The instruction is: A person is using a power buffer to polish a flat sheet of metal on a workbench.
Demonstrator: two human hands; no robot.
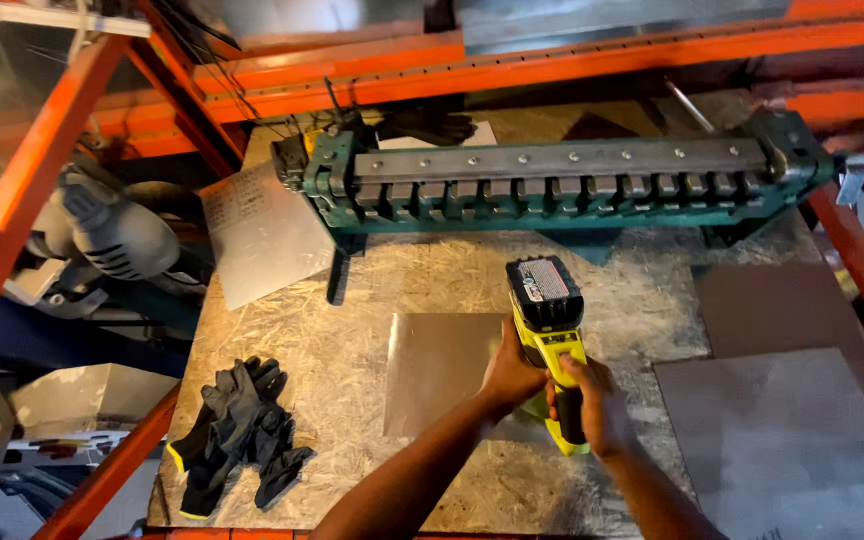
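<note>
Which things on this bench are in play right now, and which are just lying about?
In hand:
cordless power tool, gripped by left hand and right hand
metal sheet under it

Lying about:
black gloves
green bending brake
leaning metal sheet
grey panels

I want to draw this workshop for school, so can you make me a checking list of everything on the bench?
Surface: chipboard bench top, rough and scuffed.
Job's things: yellow power tool with black battery, held above a square metal sheet.
Clutter: black gloves at the front left; another metal sheet leaning at the back left; grey sheets on the right.
Hands: left hand grips the tool's body, right hand wraps its handle; fingers closed.
Cables: dark wires behind the green bending machine.
Surroundings: orange rack frame; a grey grinder off the bench's left side.
</note>
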